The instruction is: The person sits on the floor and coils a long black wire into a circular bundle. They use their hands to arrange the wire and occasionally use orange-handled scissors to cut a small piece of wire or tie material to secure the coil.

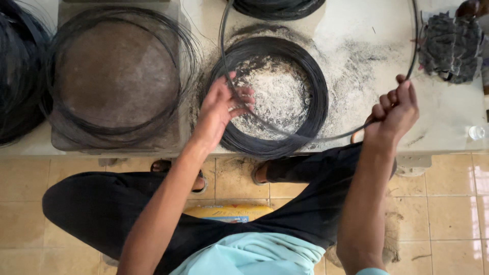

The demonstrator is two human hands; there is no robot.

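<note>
Covering dusty pale table [448,117]: wire coils [275,97]

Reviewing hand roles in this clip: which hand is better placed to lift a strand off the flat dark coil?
Left. The left hand already rests on the flat coil, fingers on its inner edge. The right hand is off to the side, closed on the big wire hoop.
</note>
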